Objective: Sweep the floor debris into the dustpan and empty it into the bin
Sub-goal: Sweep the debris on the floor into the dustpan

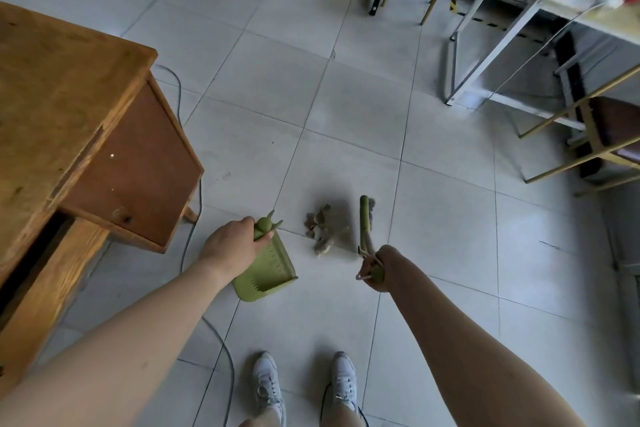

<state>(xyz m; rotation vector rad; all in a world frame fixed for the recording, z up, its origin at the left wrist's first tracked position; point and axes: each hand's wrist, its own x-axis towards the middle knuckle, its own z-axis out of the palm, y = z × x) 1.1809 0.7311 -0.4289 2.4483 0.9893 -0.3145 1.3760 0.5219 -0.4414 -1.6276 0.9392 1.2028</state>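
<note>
A small pile of brownish debris point(323, 229) lies on the pale tiled floor. My left hand point(232, 244) grips the handle of a green dustpan point(265, 270), which hangs tilted just left of the pile with its tray toward me. My right hand point(375, 270) grips the handle of a small green brush point(365, 218). The brush head stands just right of the debris, bristles facing away to the right. No bin is visible.
A wooden desk point(69, 121) fills the left side, with a grey cable point(187, 243) trailing on the floor beside it. Metal table frames point(485, 55) and chairs point(602, 146) stand at the right and back. My white shoes point(304, 385) are at the bottom.
</note>
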